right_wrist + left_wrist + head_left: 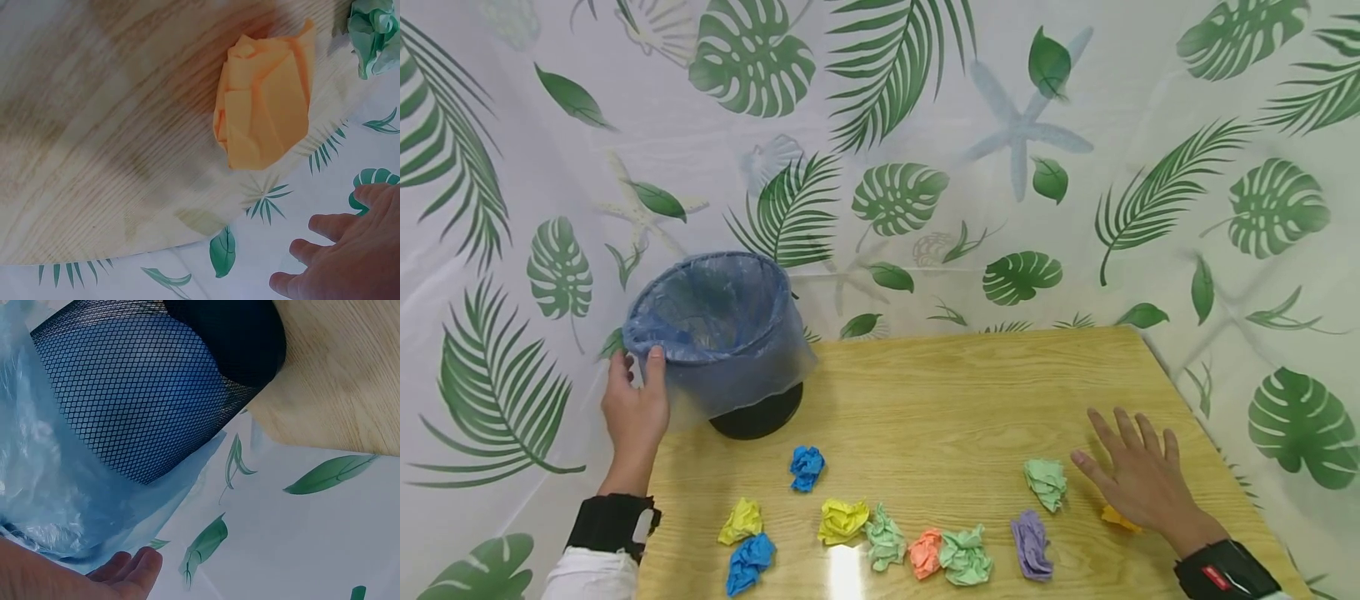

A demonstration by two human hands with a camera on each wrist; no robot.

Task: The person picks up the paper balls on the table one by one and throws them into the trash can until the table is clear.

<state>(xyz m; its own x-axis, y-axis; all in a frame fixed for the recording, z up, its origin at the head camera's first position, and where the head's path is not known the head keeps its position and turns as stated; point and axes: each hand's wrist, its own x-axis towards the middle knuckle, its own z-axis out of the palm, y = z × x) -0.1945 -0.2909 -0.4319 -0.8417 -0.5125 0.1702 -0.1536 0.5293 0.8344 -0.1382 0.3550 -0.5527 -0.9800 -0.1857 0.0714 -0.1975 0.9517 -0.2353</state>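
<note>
My left hand (636, 408) is at the near left rim of a black mesh wastebasket (137, 394) lined with a translucent blue plastic bag (730, 383). Its thumb and fingers are spread against the outside of the bag; in the left wrist view the fingers (147, 565) look fairly straight beside it. Over the right part of the table, my right hand (1146, 483) hovers with fingers spread and holds nothing. Partly hidden under it lies a crumpled orange paper ball (265, 103). A light green paper ball (1046, 484) lies just left of that hand.
Along the wooden table's (955, 400) front lie blue (807, 468), yellow (843, 522), light green (966, 556), coral (925, 553) and purple paper balls (1032, 545). Another yellow ball (741, 522) and blue ball (750, 563) lie nearer the left edge. A leaf-patterned sheet (1075, 225) hangs behind.
</note>
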